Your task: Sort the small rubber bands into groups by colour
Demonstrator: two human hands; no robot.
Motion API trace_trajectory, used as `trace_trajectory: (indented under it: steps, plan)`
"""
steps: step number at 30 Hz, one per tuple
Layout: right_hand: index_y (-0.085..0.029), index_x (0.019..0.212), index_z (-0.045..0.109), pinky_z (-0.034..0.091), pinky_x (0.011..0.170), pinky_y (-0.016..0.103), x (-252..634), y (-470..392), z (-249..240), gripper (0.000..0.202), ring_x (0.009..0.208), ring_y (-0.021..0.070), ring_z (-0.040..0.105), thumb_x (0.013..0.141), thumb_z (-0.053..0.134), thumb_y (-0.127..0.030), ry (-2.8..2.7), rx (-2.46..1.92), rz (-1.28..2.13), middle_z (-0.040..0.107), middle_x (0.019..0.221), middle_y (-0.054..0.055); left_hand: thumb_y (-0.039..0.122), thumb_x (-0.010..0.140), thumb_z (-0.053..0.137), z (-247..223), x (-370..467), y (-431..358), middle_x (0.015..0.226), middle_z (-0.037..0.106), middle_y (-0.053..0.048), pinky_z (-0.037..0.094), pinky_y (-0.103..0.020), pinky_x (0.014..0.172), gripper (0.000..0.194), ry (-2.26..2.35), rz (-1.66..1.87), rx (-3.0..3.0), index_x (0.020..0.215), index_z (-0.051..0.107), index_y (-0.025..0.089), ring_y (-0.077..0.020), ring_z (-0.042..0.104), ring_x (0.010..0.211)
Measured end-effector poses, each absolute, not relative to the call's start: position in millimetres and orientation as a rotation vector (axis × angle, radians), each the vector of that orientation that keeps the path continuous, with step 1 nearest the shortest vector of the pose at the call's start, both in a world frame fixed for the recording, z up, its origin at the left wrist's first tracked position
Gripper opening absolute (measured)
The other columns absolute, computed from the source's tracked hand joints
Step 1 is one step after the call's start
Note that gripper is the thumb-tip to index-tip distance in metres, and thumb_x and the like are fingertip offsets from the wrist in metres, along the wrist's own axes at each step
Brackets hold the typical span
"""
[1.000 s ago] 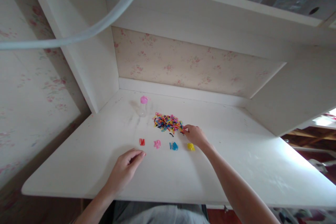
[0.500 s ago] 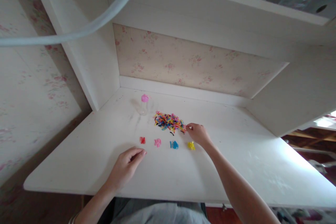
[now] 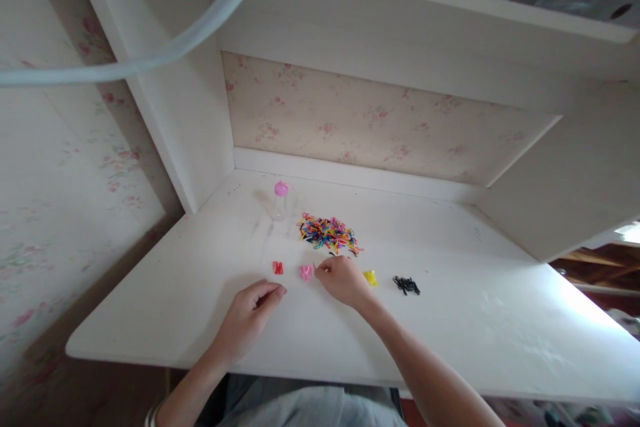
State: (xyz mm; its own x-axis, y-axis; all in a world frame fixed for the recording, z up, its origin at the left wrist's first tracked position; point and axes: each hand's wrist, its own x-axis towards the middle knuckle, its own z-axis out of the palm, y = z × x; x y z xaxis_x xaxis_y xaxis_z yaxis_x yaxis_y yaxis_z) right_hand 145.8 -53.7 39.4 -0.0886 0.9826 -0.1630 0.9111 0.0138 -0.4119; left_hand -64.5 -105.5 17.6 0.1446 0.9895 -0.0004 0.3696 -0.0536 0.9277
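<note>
Change vs half a second back: our right hand has left the right end of the mixed heap and come down-left to the pink bunch. The black bunch now shows; our right forearm had covered it. Blue bunch was visible, now lost behind our right hand. Left hand basically unmoved on the tabletop.

Around us: clear bottle with pink top stands behind-left of the heap. Red bunch sits left of pink, yellow bunch just behind our right wrist, black further right. White tube crosses the upper left of view, well clear of the bands.

Right hand: thumb and forefinger nearly together, tips right beside the pink bunch. Pink strand at the tips; we can't tell if it's gripped or lying on the bunch. Heap is just beyond that hand. Left hand: loosely curled, thumb meeting forefinger, nothing visible in it, nearest the red bunch.
</note>
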Motion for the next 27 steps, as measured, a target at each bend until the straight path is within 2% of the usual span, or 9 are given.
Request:
trace_trajectory:
  steps: [7, 11, 17, 21, 27]
  plan:
    - [-0.022, 0.079, 0.073, 0.034, 0.058, 0.023, 135.9, -46.8, 38.3, 0.031, 0.074, 0.0182, 0.062, 0.080, 0.045, -0.034, -2.178, -2.080, 0.547, 0.070, 0.081, 0.007, 0.046, 0.084, 0.046, 20.8, -64.7, -106.3, 0.068, 0.059, 0.000, 0.037, -0.022, 0.057, 0.035, 1.351, 0.904, 1.599, 0.078, 0.067, 0.018, -0.0143, 0.052, 0.064]
    - [-0.023, 0.084, 0.073, 0.036, 0.062, 0.023, 142.2, -51.2, 46.9, 0.032, 0.077, 0.0187, 0.062, 0.081, 0.043, -0.032, -2.162, -2.097, 0.522, 0.070, 0.084, 0.007, 0.047, 0.084, 0.046, 20.9, -64.7, -105.7, 0.070, 0.061, -0.001, 0.038, -0.023, 0.059, 0.036, 1.360, 0.891, 1.606, 0.078, 0.067, 0.018, -0.0155, 0.054, 0.066]
    - [-0.027, 0.089, 0.069, 0.039, 0.065, 0.027, 156.0, -82.9, 48.3, 0.033, 0.076, 0.0208, 0.063, 0.087, 0.036, -0.032, -2.223, -2.150, 0.306, 0.069, 0.084, 0.007, 0.046, 0.083, 0.047, 19.6, -63.5, -105.4, 0.071, 0.064, -0.001, 0.040, -0.023, 0.060, 0.036, 1.372, 0.896, 1.619, 0.078, 0.068, 0.019, -0.0161, 0.056, 0.067]
    - [-0.026, 0.097, 0.065, 0.041, 0.064, 0.030, 148.4, -99.3, 41.7, 0.032, 0.074, 0.0234, 0.064, 0.088, 0.034, -0.030, -2.326, -2.113, 0.225, 0.068, 0.081, 0.009, 0.045, 0.082, 0.048, 18.5, -62.2, -105.2, 0.080, 0.068, -0.002, 0.042, -0.023, 0.063, 0.033, 1.383, 0.902, 1.620, 0.083, 0.070, 0.020, -0.0173, 0.059, 0.074]
    - [-0.023, 0.106, 0.060, 0.043, 0.062, 0.029, 133.9, -99.6, 39.4, 0.031, 0.075, 0.0236, 0.065, 0.088, 0.035, -0.025, -2.380, -2.035, 0.222, 0.068, 0.081, 0.010, 0.043, 0.084, 0.048, 18.2, -62.1, -105.0, 0.077, 0.066, -0.001, 0.042, -0.023, 0.064, 0.031, 1.375, 0.884, 1.666, 0.084, 0.069, 0.020, -0.0163, 0.059, 0.073]
